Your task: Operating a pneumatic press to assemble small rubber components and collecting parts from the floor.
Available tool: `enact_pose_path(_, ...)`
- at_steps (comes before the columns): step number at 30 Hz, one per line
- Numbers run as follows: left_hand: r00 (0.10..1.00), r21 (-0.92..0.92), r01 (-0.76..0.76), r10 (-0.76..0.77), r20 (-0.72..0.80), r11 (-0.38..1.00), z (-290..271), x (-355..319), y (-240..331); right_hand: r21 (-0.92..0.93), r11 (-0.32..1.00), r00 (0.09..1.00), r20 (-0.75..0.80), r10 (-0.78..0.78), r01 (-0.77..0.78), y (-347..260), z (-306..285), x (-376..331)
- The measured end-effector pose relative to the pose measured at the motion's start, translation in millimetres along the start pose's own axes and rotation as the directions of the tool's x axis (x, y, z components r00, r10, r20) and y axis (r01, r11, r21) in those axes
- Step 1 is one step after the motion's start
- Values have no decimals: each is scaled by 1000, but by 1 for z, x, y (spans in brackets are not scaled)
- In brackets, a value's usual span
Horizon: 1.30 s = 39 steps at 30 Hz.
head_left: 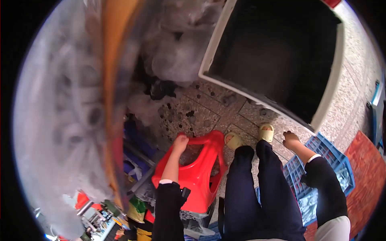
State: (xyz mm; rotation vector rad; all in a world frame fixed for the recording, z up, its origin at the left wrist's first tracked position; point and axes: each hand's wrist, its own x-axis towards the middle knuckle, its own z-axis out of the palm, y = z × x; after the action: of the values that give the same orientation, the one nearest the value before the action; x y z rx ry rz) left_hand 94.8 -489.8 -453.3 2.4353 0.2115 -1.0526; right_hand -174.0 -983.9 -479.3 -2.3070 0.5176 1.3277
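A red plastic stool point(197, 176) lies tipped over to the left of my legs. My left hand point(181, 143) is closed around the rim of one of its legs, at the far left end. My right hand point(291, 140) hangs in front of the blue crates, its fingers loosely bent and somewhat apart, with nothing visible in them. Beyond my feet stands a large white-edged bin point(257, 98) with a black inside.
Blue plastic crates point(295, 168) stand at my right beside a reddish-brown board point(368, 176). Dark round bits point(190, 114) dot the tiled floor. Clear plastic bags point(173, 56) pile up at the far left. A blurred orange-brown post point(112, 80) crosses the left side.
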Motion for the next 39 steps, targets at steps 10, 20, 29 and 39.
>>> enact_pose_path(10, 978, 519, -200, 137, 157, 831, 116, 188, -41, -449, 878, 935, -215, -283, 163, 15, 94, 201)
enact_pose_path(20, 984, 678, -175, 158, 88, 714, 154, 197, -100, -404, 785, 813, -147, -563, 470, 0, 92, 260)
enact_pose_path(29, 971, 501, -144, 219, -95, 853, 138, 213, -117, -179, 739, 617, -445, -649, 649, -127, 48, 289)
enact_pose_path(39, 830, 369, -557, 478, 288, 744, 152, 180, -122, -474, 526, 450, -272, -850, 706, -222, 17, 313)
